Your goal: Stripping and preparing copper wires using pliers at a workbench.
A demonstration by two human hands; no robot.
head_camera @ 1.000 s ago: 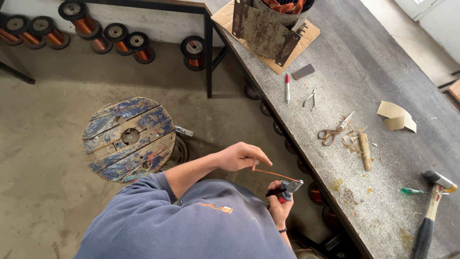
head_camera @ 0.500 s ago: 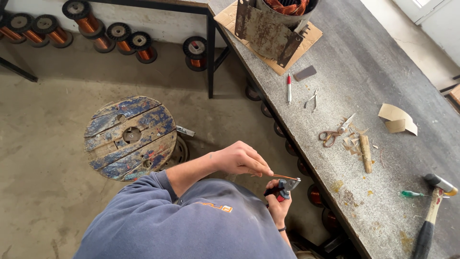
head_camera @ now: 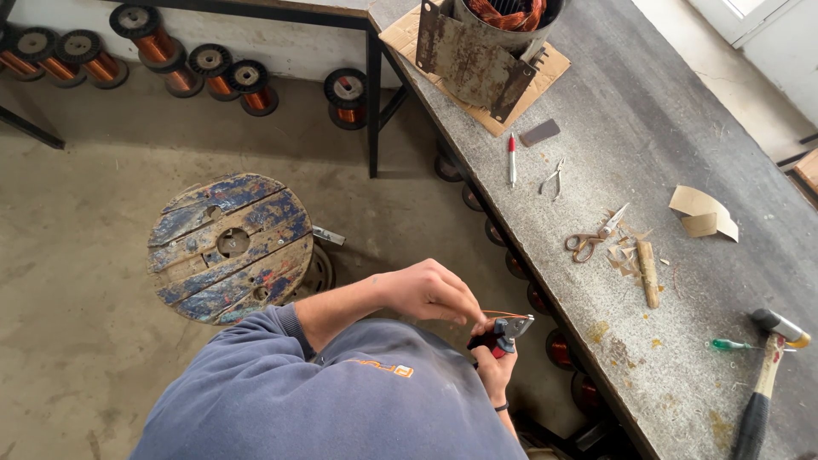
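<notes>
Bench: grey workbench [head_camera: 682, 128] w/ scissors [head_camera: 594, 238], hammer [head_camera: 764, 375]
L hand [head_camera: 430, 292]: pinching copper wire [head_camera: 504, 313] — taut
R hand [head_camera: 494, 362]: clenched on red-handled cutters [head_camera: 503, 332]

A worn round wooden cable spool [head_camera: 230, 247] with flaking blue paint is standing on the concrete floor. Black reels of copper wire [head_camera: 209, 72] are lying along the wall. On the long grey workbench [head_camera: 682, 111], orange-handled scissors [head_camera: 592, 238] are lying among paper scraps, a red marker pen [head_camera: 512, 158] is resting near small tweezers [head_camera: 554, 177], and a black-handled hammer [head_camera: 764, 375] is sitting beside a green screwdriver [head_camera: 733, 345].
</notes>
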